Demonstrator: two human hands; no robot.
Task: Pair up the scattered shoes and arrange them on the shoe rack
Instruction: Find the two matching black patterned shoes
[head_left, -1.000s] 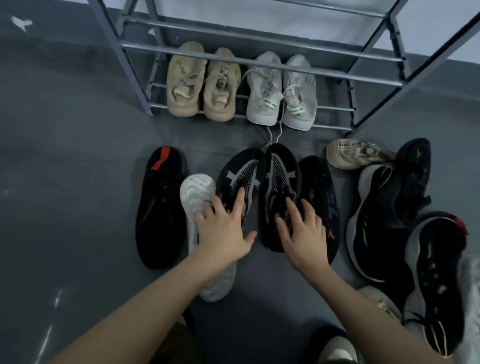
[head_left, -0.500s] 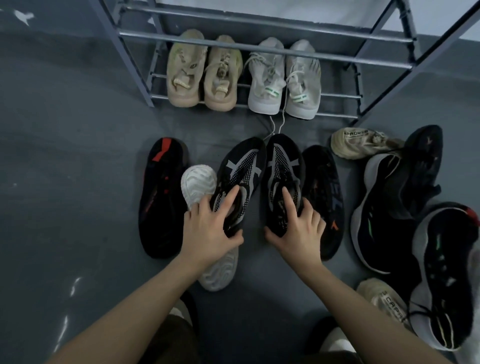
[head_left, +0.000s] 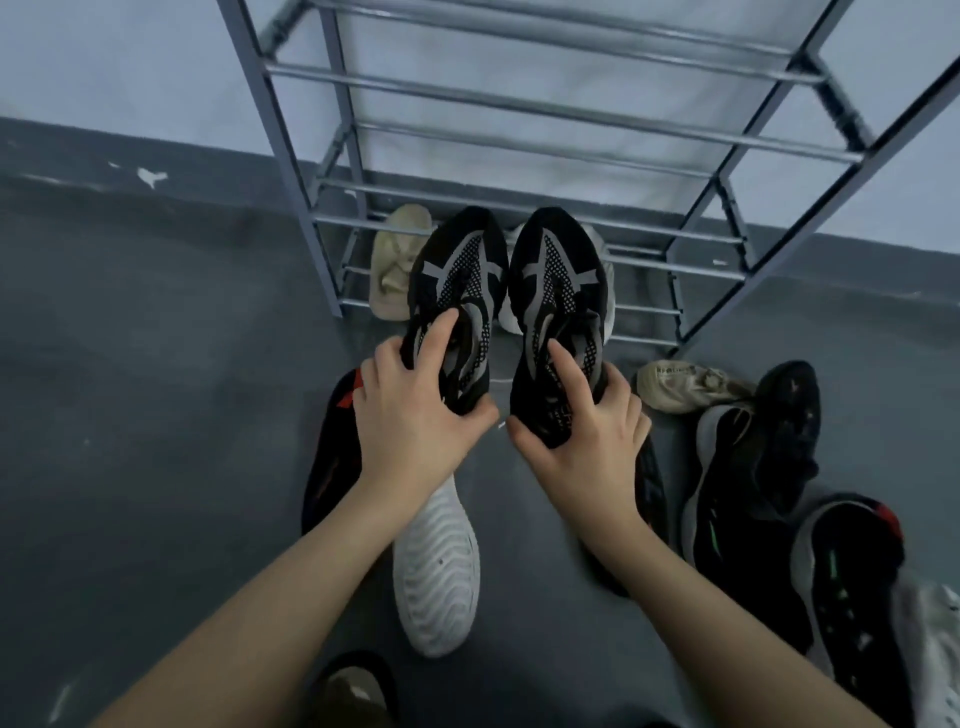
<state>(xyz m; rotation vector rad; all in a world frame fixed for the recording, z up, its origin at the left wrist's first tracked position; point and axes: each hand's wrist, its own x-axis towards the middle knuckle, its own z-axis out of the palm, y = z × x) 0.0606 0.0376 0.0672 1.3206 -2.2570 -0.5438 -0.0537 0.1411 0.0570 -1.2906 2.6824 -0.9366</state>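
The left hand (head_left: 415, 415) has its fingers curled round the heel end of a black knit shoe with grey straps, the left black shoe (head_left: 457, 291), the forefinger hooked over the collar and the thumb pressed under the heel. The right hand (head_left: 582, 431) grips the matching right black shoe (head_left: 558, 291) the same way, forefinger laid along the opening, the other fingers wrapped round the outer side. Both shoes are lifted off the floor, side by side and almost touching, toes pointing away toward the shoe rack (head_left: 519, 111).

Behind the held pair, on the rack's lowest bars, a beige shoe (head_left: 395, 270) sits near the left end, and pale shoes beside it are mostly hidden behind the black pair. The higher bars carry nothing that I can see.

On the grey floor (head_left: 156, 415) below the hands, a white shoe (head_left: 434, 577) lies sole up, with a black shoe with red marks (head_left: 332, 467) just to its left. Under the right forearm another dark shoe (head_left: 652, 488) shows only in part. Toward the right edge of the floor lie a beige shoe on its side (head_left: 685, 384) and a cluster of black trainers (head_left: 753, 478), some overlapping one another.
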